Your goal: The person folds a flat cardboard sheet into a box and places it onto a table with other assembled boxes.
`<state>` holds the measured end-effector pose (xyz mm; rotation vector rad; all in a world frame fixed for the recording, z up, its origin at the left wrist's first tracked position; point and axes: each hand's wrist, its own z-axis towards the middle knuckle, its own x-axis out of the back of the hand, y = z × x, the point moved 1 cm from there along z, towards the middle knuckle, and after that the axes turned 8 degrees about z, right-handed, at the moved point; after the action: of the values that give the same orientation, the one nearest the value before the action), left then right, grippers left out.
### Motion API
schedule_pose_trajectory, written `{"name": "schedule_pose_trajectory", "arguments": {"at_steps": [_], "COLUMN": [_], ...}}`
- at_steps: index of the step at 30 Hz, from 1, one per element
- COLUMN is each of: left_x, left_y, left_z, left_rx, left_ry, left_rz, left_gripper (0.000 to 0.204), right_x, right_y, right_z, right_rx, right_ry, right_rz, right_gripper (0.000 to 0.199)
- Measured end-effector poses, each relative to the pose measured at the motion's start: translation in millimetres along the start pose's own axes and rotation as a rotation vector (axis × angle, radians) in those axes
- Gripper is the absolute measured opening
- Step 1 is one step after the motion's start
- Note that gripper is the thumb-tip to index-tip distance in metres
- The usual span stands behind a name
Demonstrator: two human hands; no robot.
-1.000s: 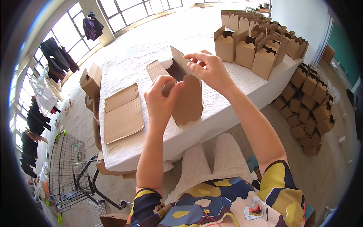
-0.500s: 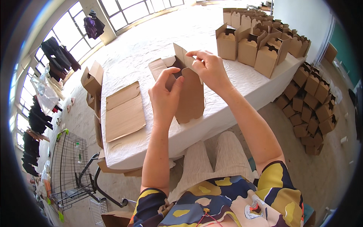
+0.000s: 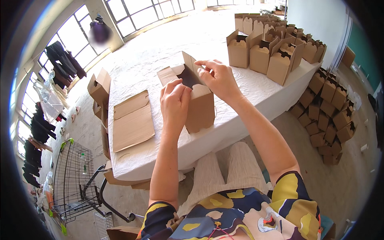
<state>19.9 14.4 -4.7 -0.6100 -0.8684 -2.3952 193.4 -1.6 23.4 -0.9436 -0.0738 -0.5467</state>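
A brown cardboard box (image 3: 201,112) stands in front of me on the white-covered table, its top partly open and its inside dark. The near flap leans inward over the opening, and my left hand (image 3: 175,102) pinches at its left corner with curled fingers. On the other side, my right hand (image 3: 221,81) has its thumb and fingers closed at the upright right flap (image 3: 189,62). A ribbed flap (image 3: 166,75) sticks up at the box's left. Flat folded cardboard (image 3: 133,122) lies to the left of the box.
Several made-up boxes (image 3: 262,56) stand in rows at the table's far right. More boxes are piled (image 3: 326,110) on the floor at right. A wire cart (image 3: 74,176) is at lower left, near boxes (image 3: 100,88) beside the white table cover (image 3: 160,154).
The near flap, upright before, is now bent inward and down over the opening. My left fingers have curled closed on it. My right hand has shifted slightly down and left.
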Motion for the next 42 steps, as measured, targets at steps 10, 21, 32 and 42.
{"name": "schedule_pose_trajectory", "arguments": {"at_steps": [10, 21, 32, 42], "left_x": [-12, 5, -6, -8], "left_y": [-28, -23, -62, -74], "left_z": [-6, 18, 15, 21], "left_rx": [0.248, 0.356, 0.294, 0.156], "left_ry": [0.119, -0.079, -0.256, -0.170], "left_rz": [-0.169, -0.769, -0.722, -0.383], "left_gripper": [0.068, 0.057, 0.048, 0.048], "right_x": [-34, -58, -85, -84], "right_y": [30, 15, 42, 33], "right_z": [-19, -18, -26, -30], "right_rx": [0.066, 0.121, 0.026, -0.036], "right_ry": [0.046, 0.281, 0.333, 0.298], "right_rz": [0.141, 0.286, 0.154, 0.174], "right_gripper": [0.063, 0.072, 0.077, 0.082]}}
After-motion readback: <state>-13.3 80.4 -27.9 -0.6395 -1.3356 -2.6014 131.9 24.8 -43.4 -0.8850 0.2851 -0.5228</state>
